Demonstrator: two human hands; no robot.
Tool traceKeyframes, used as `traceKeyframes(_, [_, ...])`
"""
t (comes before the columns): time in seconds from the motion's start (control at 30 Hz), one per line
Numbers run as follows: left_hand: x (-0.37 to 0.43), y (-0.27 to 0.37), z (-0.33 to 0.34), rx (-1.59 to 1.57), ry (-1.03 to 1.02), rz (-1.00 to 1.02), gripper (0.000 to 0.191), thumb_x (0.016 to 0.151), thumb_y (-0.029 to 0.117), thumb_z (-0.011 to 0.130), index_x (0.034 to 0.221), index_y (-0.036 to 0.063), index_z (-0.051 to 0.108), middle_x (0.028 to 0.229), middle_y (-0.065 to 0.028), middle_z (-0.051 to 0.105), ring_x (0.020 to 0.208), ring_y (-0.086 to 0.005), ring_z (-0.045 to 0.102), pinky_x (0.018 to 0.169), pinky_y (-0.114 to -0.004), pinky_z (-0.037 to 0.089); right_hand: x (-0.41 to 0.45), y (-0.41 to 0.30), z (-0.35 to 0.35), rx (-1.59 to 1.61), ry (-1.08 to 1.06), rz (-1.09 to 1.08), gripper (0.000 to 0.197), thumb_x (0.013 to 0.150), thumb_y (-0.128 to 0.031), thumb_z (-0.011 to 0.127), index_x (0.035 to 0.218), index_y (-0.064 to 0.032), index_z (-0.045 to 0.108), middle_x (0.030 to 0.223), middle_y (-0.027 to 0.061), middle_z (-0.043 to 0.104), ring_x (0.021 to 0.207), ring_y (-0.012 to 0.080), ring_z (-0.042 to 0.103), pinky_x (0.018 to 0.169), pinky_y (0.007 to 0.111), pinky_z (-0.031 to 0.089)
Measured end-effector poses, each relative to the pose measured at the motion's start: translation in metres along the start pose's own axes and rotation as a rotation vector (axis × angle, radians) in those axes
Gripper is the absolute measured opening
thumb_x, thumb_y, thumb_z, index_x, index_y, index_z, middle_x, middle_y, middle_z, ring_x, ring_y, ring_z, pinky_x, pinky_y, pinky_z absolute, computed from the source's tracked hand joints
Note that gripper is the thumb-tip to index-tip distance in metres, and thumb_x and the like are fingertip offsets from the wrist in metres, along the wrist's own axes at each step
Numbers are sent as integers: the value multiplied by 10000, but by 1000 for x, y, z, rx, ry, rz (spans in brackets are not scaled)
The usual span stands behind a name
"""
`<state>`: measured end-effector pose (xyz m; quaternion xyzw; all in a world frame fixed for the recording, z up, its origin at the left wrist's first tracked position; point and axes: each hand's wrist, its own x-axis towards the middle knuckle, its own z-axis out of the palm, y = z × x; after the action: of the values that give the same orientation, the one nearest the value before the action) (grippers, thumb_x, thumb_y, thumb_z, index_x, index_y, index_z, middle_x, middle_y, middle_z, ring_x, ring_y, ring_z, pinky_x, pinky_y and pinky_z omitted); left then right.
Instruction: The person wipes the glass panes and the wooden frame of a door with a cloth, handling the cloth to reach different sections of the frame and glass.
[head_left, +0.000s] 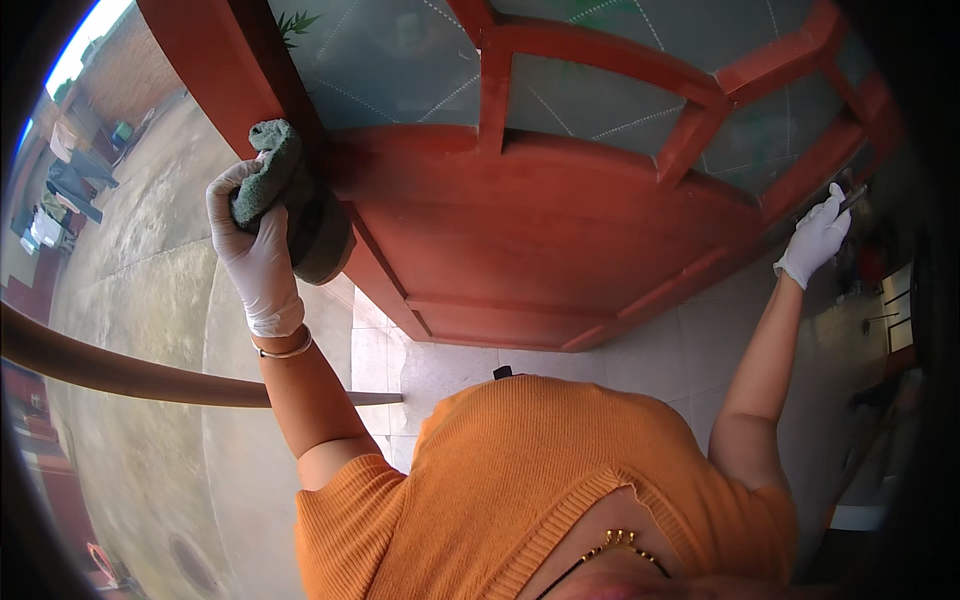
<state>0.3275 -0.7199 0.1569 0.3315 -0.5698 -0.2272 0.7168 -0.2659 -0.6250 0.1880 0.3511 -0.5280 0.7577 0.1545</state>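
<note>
My left hand (259, 259), in a white glove, grips a green terry cloth (264, 176) at the left stile of a red door (525, 225). A darker, shaded part of the cloth hangs below my fingers. Glass panes (592, 97) with dotted lines fill the door's upper part between red bars. At the far right, my right hand (814, 236), gloved too, is closed around what looks like a metal door handle (853, 197) by the door's edge. The dimness there hides its exact shape.
Left of the door lies a concrete yard (142, 300), with clothes hanging (75, 176) farther off. A brown door-frame edge (150, 367) crosses behind my left forearm. Pale floor tiles (645, 337) run under the door, and dim furniture (896, 307) stands at the right.
</note>
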Motion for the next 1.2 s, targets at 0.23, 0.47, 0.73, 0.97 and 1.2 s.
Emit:
traceKeyframes(0.23, [5, 2, 53, 920, -215, 478, 500, 761, 10, 721, 1238, 100, 599, 1210, -113, 649, 1098, -316, 605, 1018, -400, 463, 1, -3, -4, -15, 9, -31, 288, 1061, -210, 479, 1237, -32, 622, 701, -94, 384, 562, 12, 327, 476, 199, 270])
traceKeyframes(0.47, [8, -9, 60, 842, -213, 375, 449, 705, -27, 744, 1117, 94, 615, 1137, -76, 666, 1019, -270, 634, 933, -379, 502, -4, -5, 5, -11, 24, -10, 270, 1057, -204, 482, 1219, -53, 635, 697, -94, 392, 560, 13, 328, 479, 204, 267])
traceKeyframes(0.73, [8, 15, 71, -472, -235, -417, 424, 871, -42, 652, 1276, 54, 573, 1141, -65, 638, 1048, -183, 616, 964, -322, 510, -2, -4, 2, -32, 4, -52, 274, 1055, -204, 481, 1230, -56, 629, 688, -89, 405, 559, 20, 356, 486, 209, 292])
traceKeyframes(0.97, [0, 3, 90, 277, -91, 56, 555, 812, -140, 539, 1317, 85, 593, 1260, -117, 578, 1226, -263, 536, 1087, -367, 427, -4, -9, 2, -53, 28, -46, 263, 1045, -214, 495, 1203, -63, 641, 690, -79, 416, 546, 24, 356, 474, 214, 292])
traceKeyframes(1.2, [-10, -1, 95, 342, -140, 14, 520, 795, 7, 700, 1293, 79, 571, 1251, -126, 563, 1235, -266, 509, 1087, -382, 405, -4, -5, 4, -24, -4, -9, 265, 1049, -210, 481, 1225, -70, 621, 697, -72, 420, 551, 25, 358, 475, 214, 297])
